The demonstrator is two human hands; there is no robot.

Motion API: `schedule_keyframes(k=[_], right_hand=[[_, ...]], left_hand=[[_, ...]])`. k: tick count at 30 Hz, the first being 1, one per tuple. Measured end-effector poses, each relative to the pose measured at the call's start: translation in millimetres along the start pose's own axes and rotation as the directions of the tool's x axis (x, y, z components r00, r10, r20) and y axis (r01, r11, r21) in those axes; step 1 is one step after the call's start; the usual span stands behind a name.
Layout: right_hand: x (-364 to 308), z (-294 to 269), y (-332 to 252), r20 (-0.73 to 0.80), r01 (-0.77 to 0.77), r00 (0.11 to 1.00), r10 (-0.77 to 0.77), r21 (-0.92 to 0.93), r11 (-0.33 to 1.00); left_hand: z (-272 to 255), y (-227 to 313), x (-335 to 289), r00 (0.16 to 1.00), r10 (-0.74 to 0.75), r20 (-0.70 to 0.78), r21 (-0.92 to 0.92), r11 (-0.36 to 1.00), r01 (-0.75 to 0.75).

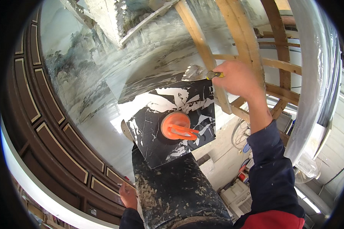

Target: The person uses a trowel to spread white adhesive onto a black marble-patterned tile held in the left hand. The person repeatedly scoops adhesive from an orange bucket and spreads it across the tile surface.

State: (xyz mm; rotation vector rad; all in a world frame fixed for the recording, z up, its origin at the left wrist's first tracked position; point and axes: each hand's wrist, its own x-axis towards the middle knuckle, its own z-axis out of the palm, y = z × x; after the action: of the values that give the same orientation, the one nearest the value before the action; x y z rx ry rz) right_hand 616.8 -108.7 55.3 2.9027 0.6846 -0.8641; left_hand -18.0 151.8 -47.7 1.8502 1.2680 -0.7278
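My right hand point(237, 78) grips a putty knife point(202, 73) with a black-and-yellow handle; pale paste coats its blade, which sits over the far edge of a tile. The tile point(145, 126) is black with white marbling. Near its middle sits an orange suction cup lifter point(176, 125), its handle toward the right. Low on the left, my left hand point(128, 195) is beside the brown panelling with its fingers bent. A small pale thing shows at its fingertips, too small to name. A dark, paste-spattered apron point(168, 191) covers my front below the tile.
Dark brown panelling point(61, 152) runs along the left. A glossy landscape-patterned surface point(91, 84) spreads beyond the tile. A wooden frame point(240, 34) stands at the upper right, beside a plastic-wrapped column point(317, 76). A fan point(304, 176) and a coiled cable point(239, 135) are on the right.
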Motion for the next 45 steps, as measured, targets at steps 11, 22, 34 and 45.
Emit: schedule_keyframes(k=[11, 22, 34, 45], right_hand=[[-13.1, 30.4, -104.2, -0.051, 0.245, 0.969, -0.241, 0.315, 0.917], [-5.8, 9.6, 62.8, 0.326, -0.159, 0.944, -0.053, 0.589, 0.793], [102.1, -14.5, 10.7, 0.605, 0.086, 0.781, -0.156, 0.142, 0.986], [138.0, 25.8, -167.7, 0.539, 0.397, 0.649, -0.537, 0.362, 0.843]], left_hand=[[1.6, 1.9, -4.3, 0.999, 0.024, -0.035, 0.034, 0.999, -0.022], [-4.0, 7.4, -4.1, 0.998, -0.057, -0.032, 0.008, 0.998, 0.057], [-12.2, -2.6, 3.4, 0.993, -0.117, 0.030, 0.047, 0.992, 0.116], [-6.6, -10.6, 0.7, 0.995, -0.090, -0.045, -0.129, 0.988, 0.083]])
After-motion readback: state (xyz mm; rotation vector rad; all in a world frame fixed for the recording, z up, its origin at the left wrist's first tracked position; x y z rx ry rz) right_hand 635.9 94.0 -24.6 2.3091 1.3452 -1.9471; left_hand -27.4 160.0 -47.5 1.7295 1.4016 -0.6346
